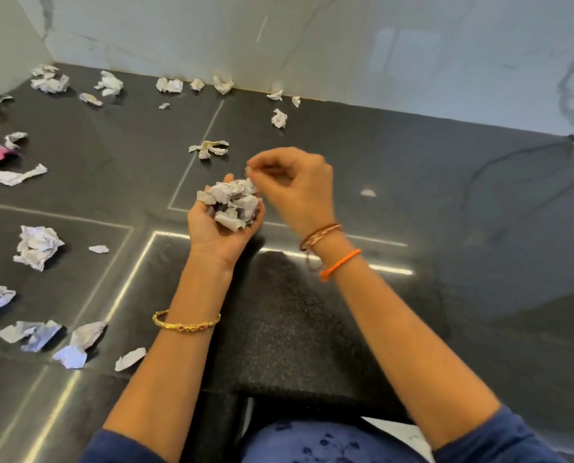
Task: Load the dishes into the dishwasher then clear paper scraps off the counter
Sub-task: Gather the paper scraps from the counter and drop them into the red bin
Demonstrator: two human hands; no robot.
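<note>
We hold our left hand palm up over the dark counter, with its fingers cupped around a pile of crumpled paper scraps. Our right hand is just above the pile, and its fingertips pinch one tiny scrap. More paper scraps lie all over the left side and along the white wall. One small bit lies alone on the right.
</note>
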